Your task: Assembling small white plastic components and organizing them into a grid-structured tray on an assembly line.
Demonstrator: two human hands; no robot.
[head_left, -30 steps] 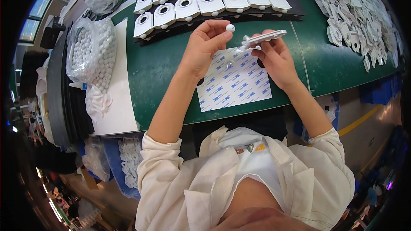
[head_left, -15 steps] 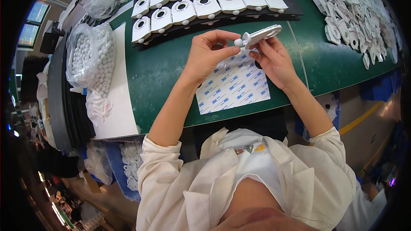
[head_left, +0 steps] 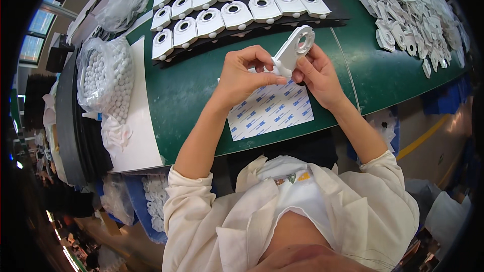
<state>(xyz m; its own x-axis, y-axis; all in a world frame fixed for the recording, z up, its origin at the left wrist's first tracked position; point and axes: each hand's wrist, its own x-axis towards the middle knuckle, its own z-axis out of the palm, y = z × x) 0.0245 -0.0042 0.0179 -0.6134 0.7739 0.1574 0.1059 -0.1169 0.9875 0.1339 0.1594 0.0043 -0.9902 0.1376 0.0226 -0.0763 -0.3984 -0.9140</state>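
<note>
In my right hand (head_left: pixel 318 76) is a flat white plastic part (head_left: pixel 292 53) with a round ring opening at its upper end, gripped between thumb and fingers near its lower side. My left hand (head_left: pixel 247 73) closes its thumb and curled fingers at the part's lower left end. A small white ball was visible there earlier; the fingers now mostly cover it. Both hands are above a white sheet with blue print (head_left: pixel 272 112), which lies on the green table (head_left: pixel 189 100).
Rows of similar white parts (head_left: pixel 236 16) with little balls at their ends rest on black boards (head_left: pixel 285 26) behind the hands. A heap of loose white parts (head_left: pixel 403 20) covers the far right. At left stand a clear bag of white balls (head_left: pixel 107 73) and a crumpled clear bag (head_left: pixel 121 12).
The part has tilted upright, so its ring opening now faces me. My left fingers have moved in against its end, covering the ball that showed before.
</note>
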